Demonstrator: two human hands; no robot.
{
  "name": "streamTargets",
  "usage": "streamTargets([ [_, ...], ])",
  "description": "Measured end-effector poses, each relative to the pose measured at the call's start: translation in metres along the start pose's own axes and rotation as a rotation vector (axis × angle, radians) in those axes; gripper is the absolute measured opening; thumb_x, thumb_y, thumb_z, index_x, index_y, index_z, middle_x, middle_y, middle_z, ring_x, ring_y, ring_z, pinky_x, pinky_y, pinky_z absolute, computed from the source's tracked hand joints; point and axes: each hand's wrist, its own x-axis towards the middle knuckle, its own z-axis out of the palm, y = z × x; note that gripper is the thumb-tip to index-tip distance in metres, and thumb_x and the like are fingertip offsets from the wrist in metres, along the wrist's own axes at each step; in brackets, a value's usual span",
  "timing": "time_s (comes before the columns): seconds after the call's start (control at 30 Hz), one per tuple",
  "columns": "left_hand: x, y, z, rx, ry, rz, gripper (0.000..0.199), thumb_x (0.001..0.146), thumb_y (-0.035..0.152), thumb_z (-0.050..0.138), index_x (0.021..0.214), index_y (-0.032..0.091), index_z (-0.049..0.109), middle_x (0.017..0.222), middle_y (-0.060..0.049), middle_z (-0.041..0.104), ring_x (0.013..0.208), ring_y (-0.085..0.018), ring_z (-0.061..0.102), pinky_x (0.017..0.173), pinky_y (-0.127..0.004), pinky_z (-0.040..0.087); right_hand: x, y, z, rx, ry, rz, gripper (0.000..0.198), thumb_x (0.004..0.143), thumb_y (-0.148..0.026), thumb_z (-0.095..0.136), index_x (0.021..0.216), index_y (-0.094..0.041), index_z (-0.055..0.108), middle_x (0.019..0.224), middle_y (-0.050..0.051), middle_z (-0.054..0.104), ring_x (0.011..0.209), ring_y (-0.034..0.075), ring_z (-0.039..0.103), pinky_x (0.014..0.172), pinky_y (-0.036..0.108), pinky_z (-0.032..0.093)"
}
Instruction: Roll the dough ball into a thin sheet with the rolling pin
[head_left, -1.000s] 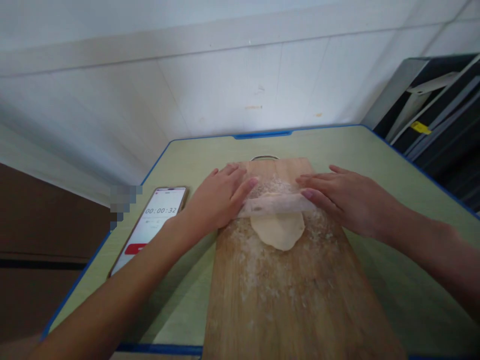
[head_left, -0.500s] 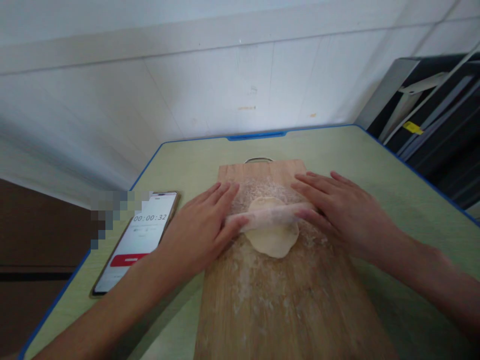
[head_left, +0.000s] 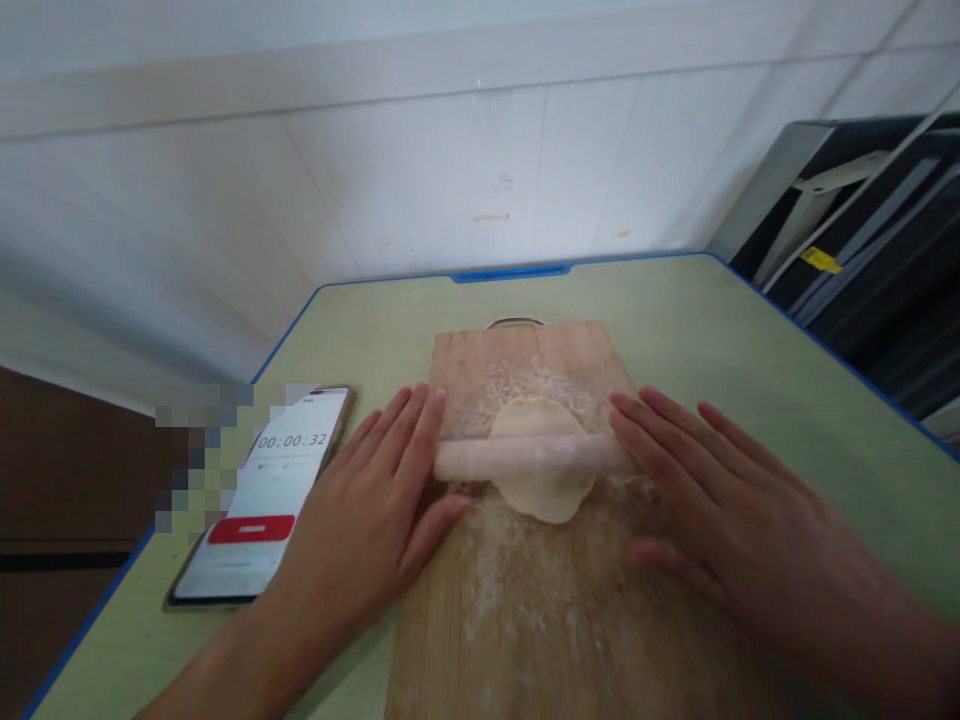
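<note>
A pale rolling pin [head_left: 536,456], blurred by motion, lies crosswise over a flat round of dough [head_left: 546,500]. Both rest on a floured wooden cutting board [head_left: 465,640]. My left hand [head_left: 375,500] lies flat at the pin's left end, fingers outstretched and thumb apart on the near side. At the other end, my right hand [head_left: 720,500] is likewise stretched out, its fingertips at the pin and the thumb spread toward me. Neither hand's fingers wrap round the pin; the palms hide its ends.
A phone [head_left: 270,490] showing a timer lies left of the board on a pale green table [head_left: 382,310] with a blue edge. Behind the table stands a white wall [head_left: 420,170]. Dark folded items [head_left: 900,240] stand beyond the right edge.
Both hands have come toward me and moved outward, to the pin's ends. The pin has shifted slightly nearer across the dough and sits more level. My thumbs have left the pin.
</note>
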Motion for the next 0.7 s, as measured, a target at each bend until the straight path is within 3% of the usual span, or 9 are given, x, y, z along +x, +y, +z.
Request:
streamTargets([
  [0.1, -0.019, 0.004, -0.004, 0.056, 0.011, 0.069, 0.079, 0.095, 0.06, 0.027, 0.149, 0.002, 0.019, 0.15, -0.029, 0.033, 0.141, -0.037, 0.031, 0.105, -0.054, 0.041, -0.015, -0.009, -0.004, -0.033, -0.011, -0.037, 0.061, 0.099, -0.046, 0.023, 0.135, -0.001, 0.044, 0.14, 0.022, 0.051, 0.135, 0.032, 0.039, 0.099, 0.053, 0.039],
  [0.17, -0.015, 0.002, -0.007, 0.025, -0.028, 0.071, 0.08, 0.095, 0.061, 0.025, 0.149, 0.002, 0.019, 0.149, -0.028, 0.034, 0.14, -0.036, 0.032, 0.106, -0.054, 0.041, -0.008, -0.004, 0.001, -0.02, -0.011, -0.022, 0.063, 0.099, -0.047, 0.02, 0.137, -0.002, 0.043, 0.141, 0.021, 0.051, 0.135, 0.031, 0.039, 0.1, 0.053, 0.039],
  [0.33, 0.04, -0.016, -0.004, -0.124, -0.211, -0.097, 0.068, 0.098, 0.055, 0.014, 0.148, 0.012, 0.03, 0.152, -0.015, 0.037, 0.14, -0.03, 0.033, 0.112, -0.051, 0.033, 0.041, 0.023, 0.024, 0.069, -0.03, 0.08, 0.062, 0.099, -0.047, 0.022, 0.134, -0.002, 0.047, 0.138, 0.023, 0.053, 0.132, 0.032, 0.045, 0.099, 0.058, 0.042],
  [0.47, 0.073, -0.031, 0.006, -0.196, -0.268, -0.11, 0.063, 0.1, 0.045, 0.011, 0.147, 0.009, 0.032, 0.153, -0.013, 0.034, 0.142, -0.025, 0.029, 0.115, -0.045, 0.028, 0.069, 0.036, 0.032, 0.096, -0.092, 0.131, 0.048, 0.099, -0.04, 0.03, 0.119, -0.009, 0.061, 0.126, 0.02, 0.063, 0.122, 0.031, 0.055, 0.098, 0.055, 0.043],
  [0.57, 0.066, -0.029, 0.006, -0.178, -0.242, -0.09, 0.063, 0.1, 0.046, 0.01, 0.145, 0.01, 0.036, 0.153, -0.014, 0.034, 0.144, -0.026, 0.025, 0.116, -0.048, 0.025, 0.063, 0.032, 0.026, 0.08, -0.083, 0.089, 0.048, 0.099, -0.042, 0.033, 0.112, -0.007, 0.062, 0.116, 0.021, 0.068, 0.115, 0.03, 0.06, 0.097, 0.05, 0.046],
  [0.7, 0.022, -0.008, -0.005, -0.12, -0.17, -0.076, 0.073, 0.097, 0.059, 0.012, 0.147, 0.009, 0.033, 0.151, -0.018, 0.038, 0.141, -0.033, 0.032, 0.112, -0.055, 0.031, 0.023, 0.009, 0.01, 0.026, 0.0, 0.042, 0.053, 0.098, -0.045, 0.03, 0.122, -0.004, 0.054, 0.123, 0.024, 0.062, 0.113, 0.031, 0.06, 0.096, 0.051, 0.047],
])
